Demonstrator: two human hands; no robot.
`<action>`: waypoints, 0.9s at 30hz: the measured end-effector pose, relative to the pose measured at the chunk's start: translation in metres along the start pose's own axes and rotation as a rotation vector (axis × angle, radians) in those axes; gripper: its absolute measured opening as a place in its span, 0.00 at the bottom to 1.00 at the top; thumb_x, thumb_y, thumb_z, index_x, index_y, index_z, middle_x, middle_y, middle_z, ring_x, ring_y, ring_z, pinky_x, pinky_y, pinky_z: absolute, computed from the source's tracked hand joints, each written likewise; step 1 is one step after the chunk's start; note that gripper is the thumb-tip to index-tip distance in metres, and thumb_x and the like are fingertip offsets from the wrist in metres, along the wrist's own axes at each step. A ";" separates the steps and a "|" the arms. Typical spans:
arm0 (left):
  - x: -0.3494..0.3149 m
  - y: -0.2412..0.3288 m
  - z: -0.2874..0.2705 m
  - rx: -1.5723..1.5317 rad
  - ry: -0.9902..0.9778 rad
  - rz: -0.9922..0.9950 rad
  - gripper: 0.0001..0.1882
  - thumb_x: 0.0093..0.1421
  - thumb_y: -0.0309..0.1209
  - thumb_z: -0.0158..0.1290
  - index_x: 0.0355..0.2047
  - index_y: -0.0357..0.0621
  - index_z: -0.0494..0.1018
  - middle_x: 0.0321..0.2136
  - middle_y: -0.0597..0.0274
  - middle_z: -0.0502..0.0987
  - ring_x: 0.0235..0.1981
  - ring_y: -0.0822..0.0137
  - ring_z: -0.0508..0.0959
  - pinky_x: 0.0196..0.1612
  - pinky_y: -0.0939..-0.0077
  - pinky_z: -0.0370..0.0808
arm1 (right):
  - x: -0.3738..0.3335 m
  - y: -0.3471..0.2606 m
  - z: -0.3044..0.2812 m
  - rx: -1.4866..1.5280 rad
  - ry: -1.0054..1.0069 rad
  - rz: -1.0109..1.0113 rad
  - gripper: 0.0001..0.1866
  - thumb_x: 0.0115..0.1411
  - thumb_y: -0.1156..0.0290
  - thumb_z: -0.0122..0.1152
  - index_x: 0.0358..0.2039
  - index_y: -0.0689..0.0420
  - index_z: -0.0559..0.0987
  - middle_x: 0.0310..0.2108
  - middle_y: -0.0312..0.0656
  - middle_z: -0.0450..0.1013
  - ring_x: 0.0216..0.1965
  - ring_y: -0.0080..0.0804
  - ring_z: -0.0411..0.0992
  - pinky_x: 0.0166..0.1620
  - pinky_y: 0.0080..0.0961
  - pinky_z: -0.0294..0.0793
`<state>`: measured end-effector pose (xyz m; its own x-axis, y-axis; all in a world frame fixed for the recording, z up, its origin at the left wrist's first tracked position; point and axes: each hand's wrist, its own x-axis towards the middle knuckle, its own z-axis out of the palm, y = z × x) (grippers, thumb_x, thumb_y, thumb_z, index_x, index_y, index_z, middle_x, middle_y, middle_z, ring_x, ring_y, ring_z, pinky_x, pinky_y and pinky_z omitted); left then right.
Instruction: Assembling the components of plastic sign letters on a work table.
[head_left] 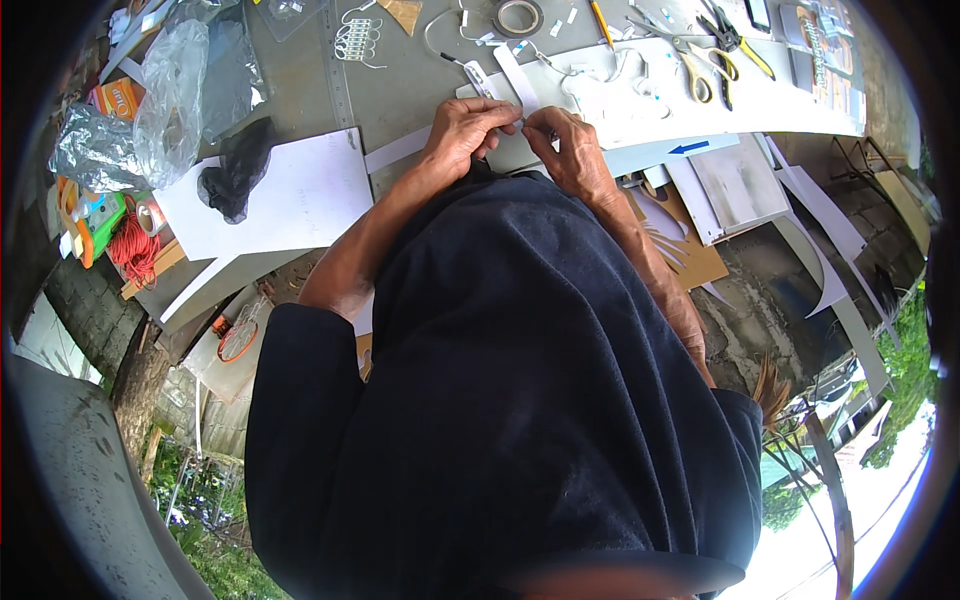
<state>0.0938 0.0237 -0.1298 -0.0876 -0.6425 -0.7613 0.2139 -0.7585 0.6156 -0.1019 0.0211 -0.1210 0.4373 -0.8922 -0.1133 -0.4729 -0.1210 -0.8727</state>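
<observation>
At the table's near edge, my left hand [468, 132] and my right hand [570, 150] are close together, fingertips almost meeting. Both are closed in a pinch. Whatever lies between the fingertips is too small and covered to name. Just beyond them a narrow white strip [515, 80] slants down toward the fingers; whether they grip it I cannot tell. Beside it, a small white piece with a dark tip [478, 78] lies near my left knuckles, joined to a thin wire. A white sheet [640, 95] with thin white wires and small bits on it spreads to the right.
Yellow-handled scissors [697, 80], pliers [738, 45], a pencil [602, 25] and a tape roll [517, 16] lie at the back. An LED module strip [355, 40] is left of them. Clear plastic [172, 90], black crumpled film [237, 170] and red cord [132, 247] are at the left.
</observation>
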 end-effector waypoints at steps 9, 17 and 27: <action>0.002 -0.004 -0.001 -0.107 0.040 -0.024 0.09 0.55 0.29 0.66 0.32 0.36 0.83 0.25 0.61 0.82 0.18 0.79 0.71 0.18 0.84 0.62 | -0.004 0.003 0.007 -0.208 0.152 -0.091 0.10 0.55 0.73 0.70 0.37 0.58 0.80 0.29 0.42 0.76 0.33 0.43 0.74 0.43 0.40 0.72; -0.007 -0.003 -0.009 0.050 -0.013 0.013 0.10 0.57 0.30 0.67 0.35 0.36 0.83 0.28 0.60 0.83 0.19 0.78 0.72 0.20 0.82 0.66 | -0.002 0.010 0.012 -0.211 0.219 -0.108 0.07 0.53 0.75 0.70 0.32 0.58 0.81 0.27 0.41 0.76 0.32 0.42 0.75 0.40 0.38 0.74; 0.002 -0.013 -0.034 0.862 0.269 1.000 0.33 0.45 0.22 0.69 0.53 0.48 0.74 0.48 0.57 0.77 0.49 0.57 0.77 0.49 0.66 0.77 | 0.008 0.017 0.019 -0.223 0.189 -0.216 0.08 0.50 0.76 0.71 0.33 0.56 0.83 0.32 0.39 0.76 0.37 0.40 0.72 0.41 0.36 0.75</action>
<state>0.1239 0.0356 -0.1463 -0.0416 -0.9905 0.1313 -0.6106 0.1292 0.7813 -0.0920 0.0203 -0.1452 0.4056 -0.8980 0.1705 -0.5493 -0.3885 -0.7398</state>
